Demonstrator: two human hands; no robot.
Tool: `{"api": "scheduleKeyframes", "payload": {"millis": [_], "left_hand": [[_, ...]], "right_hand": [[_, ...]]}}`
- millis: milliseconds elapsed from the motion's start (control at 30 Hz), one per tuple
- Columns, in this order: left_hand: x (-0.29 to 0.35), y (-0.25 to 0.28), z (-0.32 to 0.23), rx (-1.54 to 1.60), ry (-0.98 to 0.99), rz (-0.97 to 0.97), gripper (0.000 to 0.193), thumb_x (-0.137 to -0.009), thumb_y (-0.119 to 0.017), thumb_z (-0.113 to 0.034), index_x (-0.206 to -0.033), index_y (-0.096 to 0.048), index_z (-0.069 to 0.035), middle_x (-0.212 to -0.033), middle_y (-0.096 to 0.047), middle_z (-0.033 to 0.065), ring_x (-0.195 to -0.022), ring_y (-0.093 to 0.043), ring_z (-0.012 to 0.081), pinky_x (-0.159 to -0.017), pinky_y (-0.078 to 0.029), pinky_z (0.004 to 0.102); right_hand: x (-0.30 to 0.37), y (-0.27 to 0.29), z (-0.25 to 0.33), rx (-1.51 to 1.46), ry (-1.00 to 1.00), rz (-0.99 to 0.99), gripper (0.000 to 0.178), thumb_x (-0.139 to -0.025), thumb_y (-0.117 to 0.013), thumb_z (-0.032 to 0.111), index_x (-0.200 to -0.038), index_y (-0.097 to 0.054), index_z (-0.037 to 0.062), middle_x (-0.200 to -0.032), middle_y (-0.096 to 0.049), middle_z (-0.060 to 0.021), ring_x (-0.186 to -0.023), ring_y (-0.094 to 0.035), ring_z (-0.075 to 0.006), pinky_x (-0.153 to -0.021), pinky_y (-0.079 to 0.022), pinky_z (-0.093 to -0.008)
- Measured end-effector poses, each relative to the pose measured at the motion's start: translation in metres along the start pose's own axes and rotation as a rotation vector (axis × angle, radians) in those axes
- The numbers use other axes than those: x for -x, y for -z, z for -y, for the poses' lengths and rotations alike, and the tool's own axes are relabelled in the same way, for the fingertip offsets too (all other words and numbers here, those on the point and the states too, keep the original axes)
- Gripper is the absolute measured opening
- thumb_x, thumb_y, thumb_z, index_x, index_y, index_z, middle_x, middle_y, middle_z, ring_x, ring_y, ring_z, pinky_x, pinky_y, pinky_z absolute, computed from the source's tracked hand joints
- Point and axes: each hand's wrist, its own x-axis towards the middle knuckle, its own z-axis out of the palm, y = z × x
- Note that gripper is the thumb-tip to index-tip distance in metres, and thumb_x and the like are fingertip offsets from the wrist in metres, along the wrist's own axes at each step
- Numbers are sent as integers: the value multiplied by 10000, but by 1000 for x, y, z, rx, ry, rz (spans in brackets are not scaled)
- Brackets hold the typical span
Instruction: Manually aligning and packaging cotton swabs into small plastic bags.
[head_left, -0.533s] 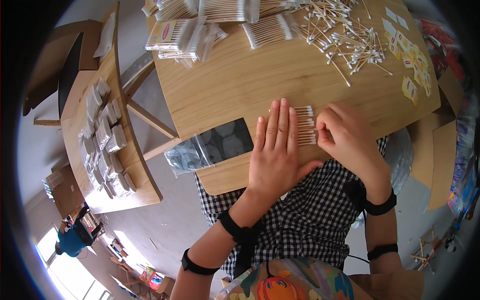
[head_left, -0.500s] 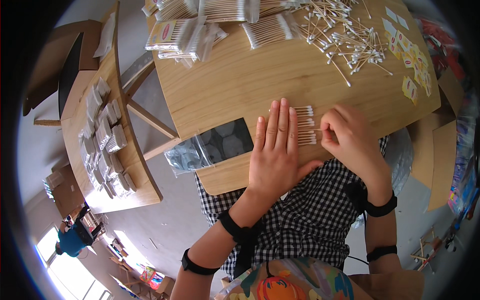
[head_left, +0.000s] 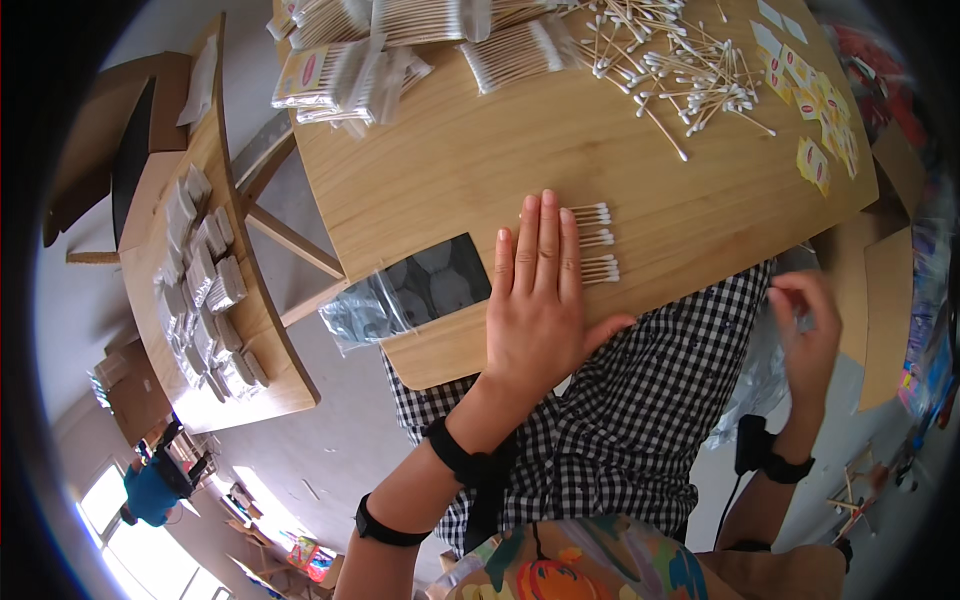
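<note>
My left hand lies flat on the wooden table near its front edge, fingers stretched out. Beneath it is a row of cotton swabs, with white tips sticking out to the right of my fingers and a gap in the row. Off the table's front right edge, my right hand is over a clear plastic bag. Its fingers are bent and apart, with no swab visible between them. Just left of my left hand lies a dark sheet with rounded shapes, partly in clear plastic.
Loose cotton swabs are heaped at the far right, beside yellow and white cards. Bagged swabs are stacked at the far left. Another table bears several packs. A cardboard box stands at right; a person is in the background.
My right hand has moved from a pinch at the swab tips to beyond the table's edge, and its fingers have parted. A gap now shows in the row. My left hand stays flat.
</note>
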Motion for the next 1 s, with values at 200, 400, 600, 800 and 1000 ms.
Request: {"api": "scheduleKeyframes", "payload": {"millis": [200, 400, 600, 800, 1000], "left_hand": [[-2, -2, 0, 11, 3, -17, 1155, -809, -582, -746, -1496, -318, 144, -1600, -284, 300, -1524, -222, 421, -1224, -177, 560], [-1, 0, 1, -12, 9, 0, 1097, -846, -510, -738, -1505, -333, 122, -1620, -268, 275, -1536, -218, 381, -1237, -184, 518], [-1, 0, 0, 5, 9, -18, 1034, -884, -510, -688, -1503, -337, 122, -1617, -274, 278, -1536, -220, 377, -1239, -183, 517], [-1, 0, 0, -24, 12, -12, 1027, -890, -508, -682, -1503, -335, 124, -1616, -274, 279, -1538, -216, 375, -1242, -178, 516], [-1, 1, 1, 76, 11, -21, 1081, -846, -600, -682, -1494, -328, 140, -1613, -272, 287, -1526, -226, 409, -1229, -180, 548]], "right_hand": [[-8, -104, 65, -337, 273, 140, 135, -828, -747, 18, -951, -699, 47, -863, -654, -91, -766, -648, -265, -673, -509, -354], [-13, -106, 73, -275, 241, 210, 131, -812, -750, 24, -884, -642, 45, -861, -647, -62, -736, -652, -241, -649, -516, -356], [-19, -103, 86, -164, 254, 242, 161, -803, -723, 11, -880, -587, 50, -813, -603, -77, -721, -630, -267, -633, -501, -374], [-22, -94, 93, -45, 362, 285, 194, -769, -696, -25, -815, -526, 55, -745, -538, -96, -709, -581, -316, -632, -479, -426], [-17, -81, 81, 16, 244, 325, 188, -760, -685, -48, -842, -540, 40, -766, -569, -108, -723, -599, -298, -645, -493, -389]]}}
